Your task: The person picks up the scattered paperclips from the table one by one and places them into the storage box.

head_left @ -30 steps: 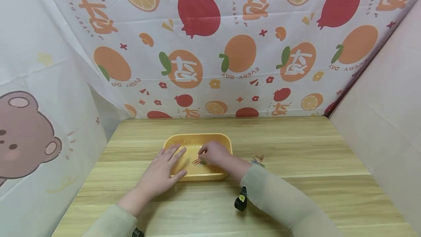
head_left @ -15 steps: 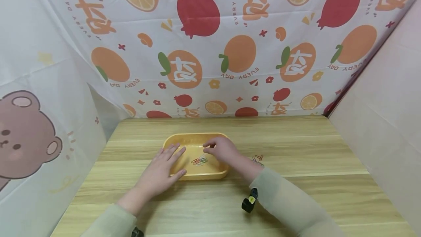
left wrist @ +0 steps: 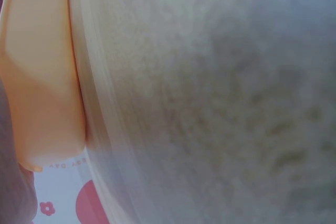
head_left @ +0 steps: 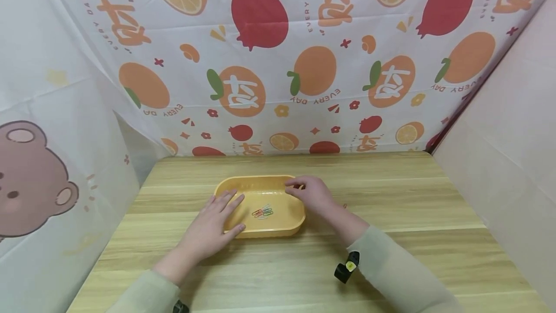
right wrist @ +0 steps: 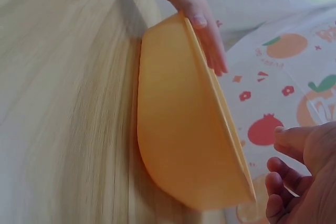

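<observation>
- Small red, green and pale paper clips [head_left: 262, 213] lie loosely clustered on the floor of a yellow, round-cornered, plastic-looking tray [head_left: 286, 211].
- A right hand [head_left: 315, 193], drawn back from the cluster over the past second, hovers at the tray's far right corner, thumb and forefinger apart with nothing visible between them; those clips appear released, the hand free.
- A left hand [head_left: 211, 223] rests, fingers spread, over the tray's left end.
- One red clip [head_left: 345, 205] shows on the wood-grain table [head_left: 399, 235] beyond the right wrist.
</observation>
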`<state>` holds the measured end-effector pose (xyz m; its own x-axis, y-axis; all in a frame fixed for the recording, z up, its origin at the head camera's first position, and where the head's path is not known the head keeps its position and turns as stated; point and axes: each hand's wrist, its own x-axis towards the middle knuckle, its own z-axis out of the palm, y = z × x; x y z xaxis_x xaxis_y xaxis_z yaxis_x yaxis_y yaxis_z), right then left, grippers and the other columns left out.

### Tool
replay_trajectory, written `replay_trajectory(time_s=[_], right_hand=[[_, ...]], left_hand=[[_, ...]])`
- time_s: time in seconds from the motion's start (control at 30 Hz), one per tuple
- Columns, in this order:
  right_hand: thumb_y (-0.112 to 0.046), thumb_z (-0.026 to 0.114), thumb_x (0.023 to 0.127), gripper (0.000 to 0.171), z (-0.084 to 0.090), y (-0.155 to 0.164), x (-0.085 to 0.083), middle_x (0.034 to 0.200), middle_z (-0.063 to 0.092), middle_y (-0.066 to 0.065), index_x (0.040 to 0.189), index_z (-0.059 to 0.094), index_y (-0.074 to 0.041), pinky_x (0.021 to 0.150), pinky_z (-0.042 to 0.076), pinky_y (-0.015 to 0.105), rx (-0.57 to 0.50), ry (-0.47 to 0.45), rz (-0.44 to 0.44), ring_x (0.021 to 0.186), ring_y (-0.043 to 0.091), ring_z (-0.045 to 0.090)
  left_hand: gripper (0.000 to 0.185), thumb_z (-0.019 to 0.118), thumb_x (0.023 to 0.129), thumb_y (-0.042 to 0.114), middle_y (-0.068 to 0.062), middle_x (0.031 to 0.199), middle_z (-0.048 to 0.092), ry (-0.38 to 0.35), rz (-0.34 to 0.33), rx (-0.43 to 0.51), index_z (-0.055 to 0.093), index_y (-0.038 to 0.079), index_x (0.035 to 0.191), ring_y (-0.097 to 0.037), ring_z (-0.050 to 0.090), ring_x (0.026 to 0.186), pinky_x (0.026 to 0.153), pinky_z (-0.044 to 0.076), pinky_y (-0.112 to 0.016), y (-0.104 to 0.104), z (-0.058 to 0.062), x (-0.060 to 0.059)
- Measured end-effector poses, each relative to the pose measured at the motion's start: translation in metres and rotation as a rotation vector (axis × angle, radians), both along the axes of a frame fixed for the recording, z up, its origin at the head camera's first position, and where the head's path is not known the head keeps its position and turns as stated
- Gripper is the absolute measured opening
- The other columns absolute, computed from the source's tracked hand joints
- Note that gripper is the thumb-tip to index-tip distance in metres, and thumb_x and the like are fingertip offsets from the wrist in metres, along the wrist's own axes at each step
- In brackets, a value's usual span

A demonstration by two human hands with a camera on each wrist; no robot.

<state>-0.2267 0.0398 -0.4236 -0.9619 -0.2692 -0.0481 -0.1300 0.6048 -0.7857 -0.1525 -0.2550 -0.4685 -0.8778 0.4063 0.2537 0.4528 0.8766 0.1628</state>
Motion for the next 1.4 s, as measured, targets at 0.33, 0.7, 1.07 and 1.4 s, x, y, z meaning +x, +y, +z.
replay_trajectory(time_s=[0.33,0.7,1.07,1.4], right_hand=[[-0.024,0.075,0.090,0.020,-0.020,0.042,0.000,0.094,0.066,-0.002,0.108,0.078,-0.016,0.066,0.050,0.028,-0.044,0.035,-0.070,0.083,0.016,0.056],[-0.022,0.072,0.092,0.026,-0.048,0.104,0.001,0.092,0.067,0.002,0.114,0.075,-0.008,0.063,0.050,0.028,-0.005,0.040,-0.089,0.081,0.016,0.057],[-0.028,0.067,0.095,0.030,-0.063,0.157,0.008,0.095,0.067,0.002,0.119,0.073,-0.011,0.067,0.050,0.031,0.062,0.017,-0.122,0.085,0.018,0.057],[-0.026,0.069,0.094,0.026,-0.069,0.164,0.005,0.105,0.070,0.003,0.117,0.074,-0.014,0.073,0.051,0.032,0.088,0.039,-0.103,0.088,0.018,0.059]], left_hand=[[0.076,0.062,0.092,0.054,-0.011,0.159,0.032,0.014,0.003,0.006,0.036,0.021,0.155,-0.034,0.028,0.146,0.119,0.020,-0.056,0.002,-0.002,0.005],[0.076,0.060,0.093,0.055,-0.011,0.160,0.031,0.011,0.001,0.006,0.034,0.022,0.156,-0.034,0.027,0.146,0.120,0.019,-0.054,0.002,-0.004,0.005],[0.075,0.059,0.093,0.056,-0.009,0.161,0.030,-0.002,0.003,0.008,0.034,0.022,0.156,-0.033,0.026,0.147,0.120,0.018,-0.054,0.003,-0.002,0.004],[0.076,0.061,0.093,0.055,-0.010,0.159,0.032,0.015,-0.002,0.000,0.035,0.021,0.155,-0.032,0.027,0.146,0.119,0.020,-0.056,0.003,-0.001,0.005]])
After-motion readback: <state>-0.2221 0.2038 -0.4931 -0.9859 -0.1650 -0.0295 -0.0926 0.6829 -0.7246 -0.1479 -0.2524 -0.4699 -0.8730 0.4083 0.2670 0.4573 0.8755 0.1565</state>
